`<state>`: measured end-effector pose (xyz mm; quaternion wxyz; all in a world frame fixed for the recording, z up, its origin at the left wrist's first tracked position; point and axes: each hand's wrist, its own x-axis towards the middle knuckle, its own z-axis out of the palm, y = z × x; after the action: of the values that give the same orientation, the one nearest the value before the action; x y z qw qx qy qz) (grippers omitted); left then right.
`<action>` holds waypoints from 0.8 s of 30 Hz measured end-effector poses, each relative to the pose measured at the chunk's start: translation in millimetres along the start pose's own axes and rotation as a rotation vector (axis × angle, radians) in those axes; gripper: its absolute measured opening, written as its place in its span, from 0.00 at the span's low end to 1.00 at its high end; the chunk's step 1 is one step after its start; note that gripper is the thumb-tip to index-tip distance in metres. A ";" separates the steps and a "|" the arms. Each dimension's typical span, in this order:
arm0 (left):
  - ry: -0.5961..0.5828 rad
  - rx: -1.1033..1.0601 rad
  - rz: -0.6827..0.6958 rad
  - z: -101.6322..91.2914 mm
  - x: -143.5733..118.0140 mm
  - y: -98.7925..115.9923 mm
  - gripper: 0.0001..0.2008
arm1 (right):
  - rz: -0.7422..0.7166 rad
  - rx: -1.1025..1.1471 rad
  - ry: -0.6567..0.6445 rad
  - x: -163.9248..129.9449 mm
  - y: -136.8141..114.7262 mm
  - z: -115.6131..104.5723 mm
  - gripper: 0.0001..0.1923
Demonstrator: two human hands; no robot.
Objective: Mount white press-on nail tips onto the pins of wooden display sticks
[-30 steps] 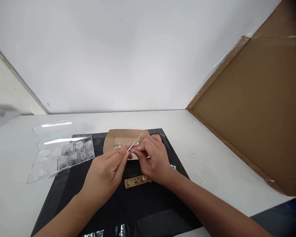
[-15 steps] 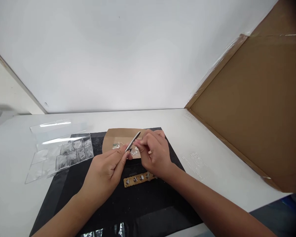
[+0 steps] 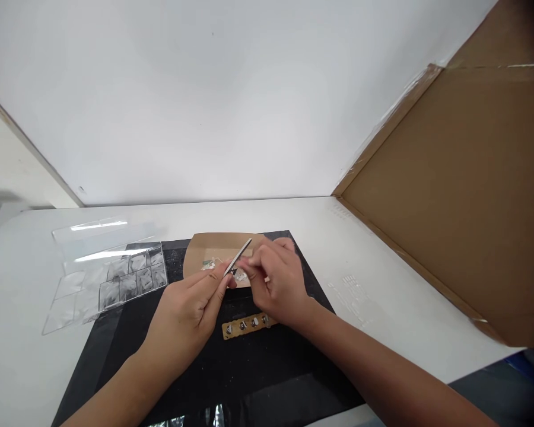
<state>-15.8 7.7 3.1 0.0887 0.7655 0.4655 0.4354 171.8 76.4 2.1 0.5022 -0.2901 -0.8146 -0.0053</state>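
Thin silver tweezers (image 3: 239,256) sit pinched between left hand (image 3: 189,311) fingertips, angled up; right hand (image 3: 278,281) pinches something tiny at the tips.

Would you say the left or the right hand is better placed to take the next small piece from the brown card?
Probably the right hand: its fingertips sit over the brown card, while the left hand is occupied holding the tweezers.

Two hands meet over a black mat on a white table.
The left hand (image 3: 184,311) pinches thin metal tweezers (image 3: 239,257) (tips too small to read) beside the right hand (image 3: 278,281), above brown paper (image 3: 204,252); a holed strip (image 3: 244,326) lies nearer, a clear compartment box (image 3: 102,279) left.
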 end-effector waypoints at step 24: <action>0.054 0.644 0.052 -8.2 4.3 -38.5 0.15 | -0.093 0.052 0.063 -5.0 11.3 -17.8 0.08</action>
<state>-45.6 30.1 -10.3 -0.1816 0.7540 0.5617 0.2882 193.4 78.1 3.6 0.5341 -0.2384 -0.8110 -0.0167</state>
